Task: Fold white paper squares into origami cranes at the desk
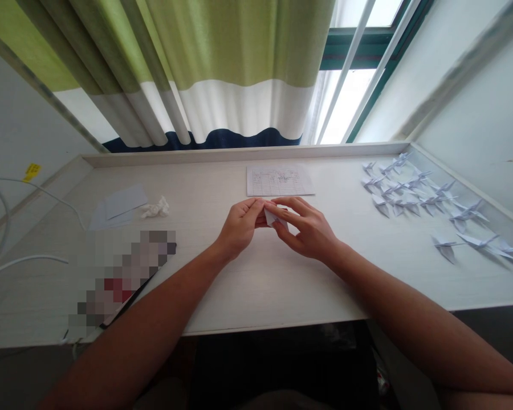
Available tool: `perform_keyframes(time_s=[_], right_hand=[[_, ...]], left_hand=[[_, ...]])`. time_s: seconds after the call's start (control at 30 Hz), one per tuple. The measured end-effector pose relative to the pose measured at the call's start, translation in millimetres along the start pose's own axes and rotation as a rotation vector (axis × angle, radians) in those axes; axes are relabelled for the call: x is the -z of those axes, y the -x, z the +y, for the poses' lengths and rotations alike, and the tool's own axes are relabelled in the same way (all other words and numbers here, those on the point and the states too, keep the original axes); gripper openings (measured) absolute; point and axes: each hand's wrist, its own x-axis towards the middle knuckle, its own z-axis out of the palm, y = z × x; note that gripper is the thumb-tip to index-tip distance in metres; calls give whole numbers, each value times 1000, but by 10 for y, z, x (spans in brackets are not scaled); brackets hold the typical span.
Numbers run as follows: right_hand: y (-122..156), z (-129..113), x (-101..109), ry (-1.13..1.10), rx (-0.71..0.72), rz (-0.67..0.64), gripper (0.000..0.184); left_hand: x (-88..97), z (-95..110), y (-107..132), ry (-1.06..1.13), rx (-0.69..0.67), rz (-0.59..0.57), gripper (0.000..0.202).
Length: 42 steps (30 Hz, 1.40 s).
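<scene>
Between my two hands is a small piece of folded white paper, partly covered by fingers. My left hand pinches its left side between thumb and fingers. From the other side, my right hand grips the paper with its thumb below and fingers across the top. Both hands are over the middle of the table, just in front of a printed form with a grid of lines. Many folded paper cranes stand in rows at the right.
White paper sheets lie at the left beside a crumpled white tissue. A blurred-out flat object rests near my left forearm. White cables run along the left edge. A raised rim borders the white table's back, below a curtain.
</scene>
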Motion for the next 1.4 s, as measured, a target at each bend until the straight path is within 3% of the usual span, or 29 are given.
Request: perform_keyframes(time_s=[0.23, 0.5, 0.63, 0.77, 0.9, 1.03, 1.13, 1.27, 1.4], right_hand=[[13, 28, -19, -26, 19, 8, 56], [18, 26, -20, -27, 16, 26, 54], [11, 10, -27, -43, 23, 56, 51], [7, -10, -12, -52, 10, -10, 51], [2, -38, -9, -260, -146, -56, 40], [-8, -35, -74, -568, -516, 15, 30], [-29, -12, -113, -783, -719, 21, 40], [-79, -29, -96, -995, -784, -104, 49], [-117, -97, -69, -1026, -789, -165, 48]], left_hand=[[-3, 45, 3, 20, 44, 4, 50], [-3, 47, 15, -14, 22, -3, 34], [3, 23, 8, -47, 2, 6, 43], [18, -2, -1, -93, -11, 55, 53], [27, -20, -7, -125, -32, 92, 56], [21, -34, -15, -164, -111, 102, 55], [17, -25, -10, -283, -213, 140, 52], [16, -9, 13, -367, -244, 177, 47], [20, -30, 17, -382, -209, 183, 48]])
